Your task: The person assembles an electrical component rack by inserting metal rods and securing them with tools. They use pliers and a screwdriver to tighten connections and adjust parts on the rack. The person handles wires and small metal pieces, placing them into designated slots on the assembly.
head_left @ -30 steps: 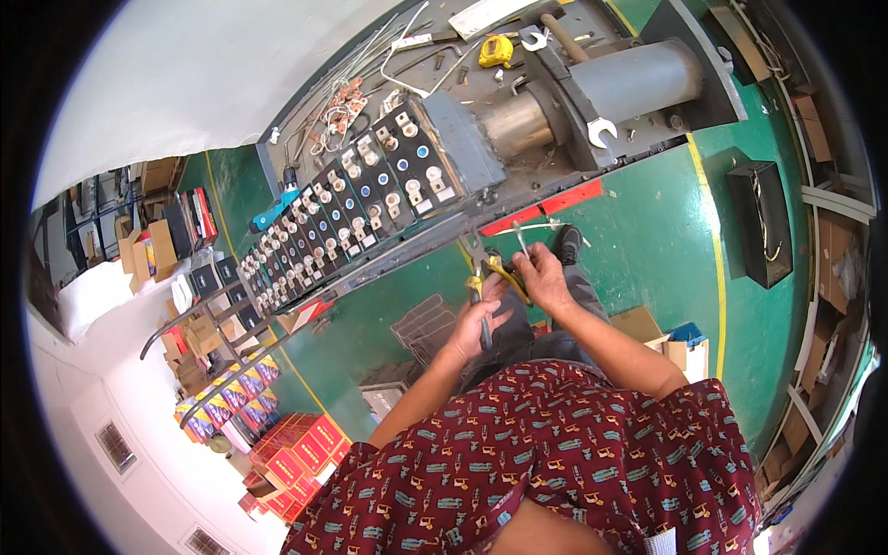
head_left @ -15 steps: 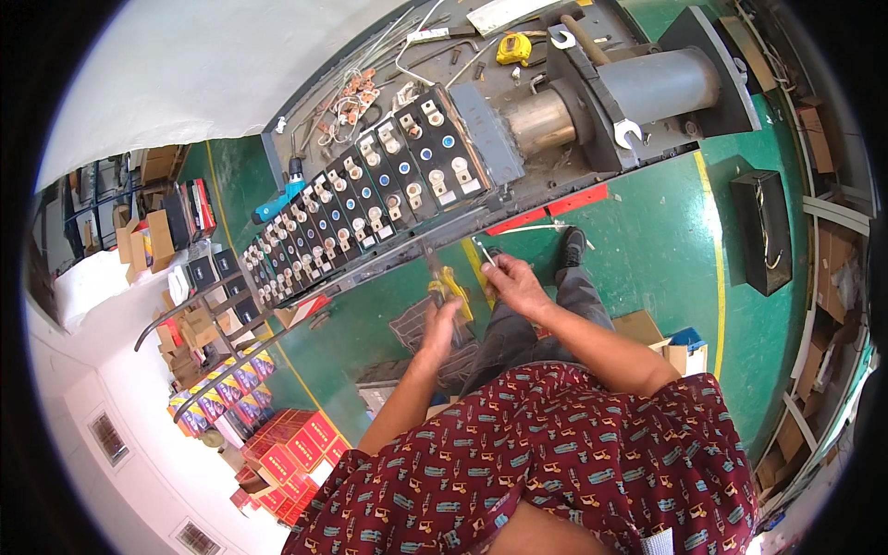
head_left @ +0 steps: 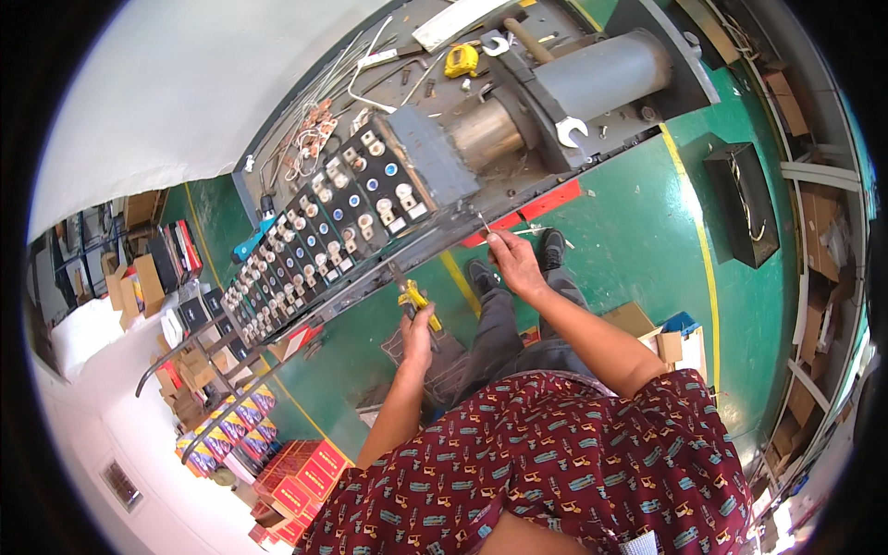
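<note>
My left hand (head_left: 419, 338) is closed around yellow-handled pliers (head_left: 413, 298), whose dark jaws point up toward the front edge of the bench. To its right, my right hand (head_left: 518, 263) pinches a thin light-coloured strip (head_left: 486, 225); its exact kind is too small to tell. Both hands are in front of the bench, apart from each other. Just beyond them is a long row of black battery cells (head_left: 347, 211) with metal terminals and blue caps. A grey metal block (head_left: 431, 165) abuts the row's right end.
On the bench lie a yellow tape measure (head_left: 461, 61), an open-ended wrench (head_left: 571, 130), a hammer (head_left: 527, 40), copper pieces (head_left: 314, 129) and loose wires. A teal power drill (head_left: 254, 239) stands left of the cells. A black open box (head_left: 743, 205) sits on the green floor at right.
The view has shifted, so the bench appears further left and higher. My right hand has risen closer to the bench edge with the strip. My left hand still holds the pliers, now more clearly visible.
</note>
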